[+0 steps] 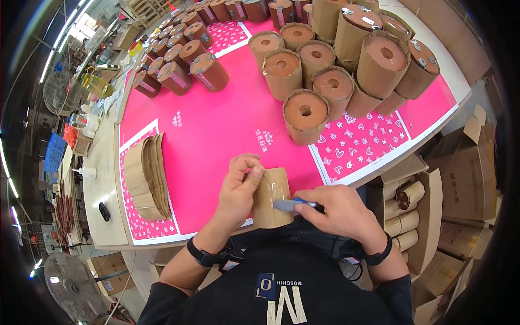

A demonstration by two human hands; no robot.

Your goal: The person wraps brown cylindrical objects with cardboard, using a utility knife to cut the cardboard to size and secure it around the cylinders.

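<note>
My left hand [238, 187] is closed on a piece wrapped in tan corrugated cardboard [265, 211], held at the table's near edge. Clear tape shines across the cardboard's face. In my right hand [346, 212] is a utility knife [298, 205] with a grey and blue body, its front end against the taped face. My left hand hides the far left side of the wrapped piece, so I cannot tell what is inside. A pile of curved cardboard sheets [143, 181] lies to the left on the pink table cover [216, 141].
Cardboard-wrapped brown cylinders [306, 116] with centre holes stand at the far right, some stacked. Bare brown cylinders [210, 75] crowd the far left. An open carton [430, 225] of wrapped rolls sits below right. A small black object [104, 211] and white squeeze bottle [86, 172] lie left.
</note>
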